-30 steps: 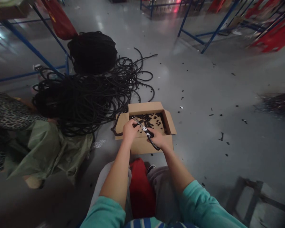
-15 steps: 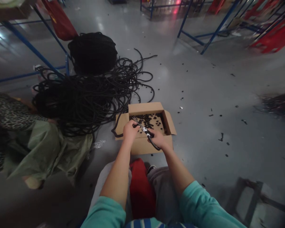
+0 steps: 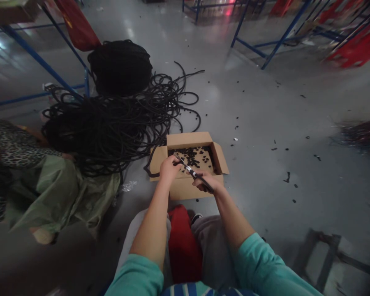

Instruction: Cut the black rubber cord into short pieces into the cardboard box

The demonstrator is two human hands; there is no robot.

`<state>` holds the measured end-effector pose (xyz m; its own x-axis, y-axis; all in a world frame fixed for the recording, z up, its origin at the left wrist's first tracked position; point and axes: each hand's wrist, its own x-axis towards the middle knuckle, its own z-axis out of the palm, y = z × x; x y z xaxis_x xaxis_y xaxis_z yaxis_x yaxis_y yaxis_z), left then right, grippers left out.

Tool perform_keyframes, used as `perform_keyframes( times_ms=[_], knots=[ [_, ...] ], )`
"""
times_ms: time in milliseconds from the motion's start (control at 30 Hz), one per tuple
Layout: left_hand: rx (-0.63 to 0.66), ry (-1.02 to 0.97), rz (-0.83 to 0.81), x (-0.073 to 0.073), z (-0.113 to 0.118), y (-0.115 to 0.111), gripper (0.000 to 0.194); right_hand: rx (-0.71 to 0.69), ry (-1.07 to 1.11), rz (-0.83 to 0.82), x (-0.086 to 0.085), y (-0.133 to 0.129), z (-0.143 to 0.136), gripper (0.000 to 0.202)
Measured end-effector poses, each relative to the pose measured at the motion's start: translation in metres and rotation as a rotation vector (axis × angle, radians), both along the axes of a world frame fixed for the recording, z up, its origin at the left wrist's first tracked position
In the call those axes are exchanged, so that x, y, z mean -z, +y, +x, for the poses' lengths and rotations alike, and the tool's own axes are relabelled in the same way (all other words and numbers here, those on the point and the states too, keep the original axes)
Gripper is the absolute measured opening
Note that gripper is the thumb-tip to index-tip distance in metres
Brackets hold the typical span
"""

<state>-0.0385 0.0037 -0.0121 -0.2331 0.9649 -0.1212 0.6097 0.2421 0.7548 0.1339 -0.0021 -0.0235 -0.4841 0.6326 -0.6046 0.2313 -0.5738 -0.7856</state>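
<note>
On the grey floor (image 3: 259,172), scissors (image 3: 190,170) lie in the right hand (image 3: 205,182).

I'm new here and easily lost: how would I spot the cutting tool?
Find the tangled black cord, then the open cardboard box beside it. Over the box, the right hand holds the cutting tool: long, with white markings, unlike the small black pieces below.
</note>
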Motion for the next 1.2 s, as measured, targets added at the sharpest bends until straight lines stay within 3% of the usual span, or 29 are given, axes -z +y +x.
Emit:
perform_keyframes(
  times_ms=[167,433,667,933,1067,1200],
  knots=[
    [0.033,-0.044,0.003,-0.003,-0.002,0.001,0.008,-0.04,0.158,0.001,0.003,0.001,0.007,0.063],
    [0.03,0.056,-0.024,-0.009,0.002,-0.002,0.007,-0.061,-0.133,0.411,0.008,0.006,0.0,0.051],
    [-0.021,0.06,-0.013,-0.006,0.003,-0.002,0.009,-0.103,-0.28,0.541,0.007,0.005,-0.001,0.046],
    [-0.026,-0.025,-0.009,-0.001,0.003,-0.001,0.009,-0.067,-0.253,0.426,0.007,0.005,0.002,0.041],
    [-0.041,-0.197,0.019,0.001,0.001,0.002,0.013,0.075,-0.23,0.332,0.009,0.003,0.001,0.048],
    [0.018,-0.38,0.008,0.004,0.005,0.002,0.017,0.289,0.01,0.24,0.007,0.002,-0.005,0.058]
  ],
)
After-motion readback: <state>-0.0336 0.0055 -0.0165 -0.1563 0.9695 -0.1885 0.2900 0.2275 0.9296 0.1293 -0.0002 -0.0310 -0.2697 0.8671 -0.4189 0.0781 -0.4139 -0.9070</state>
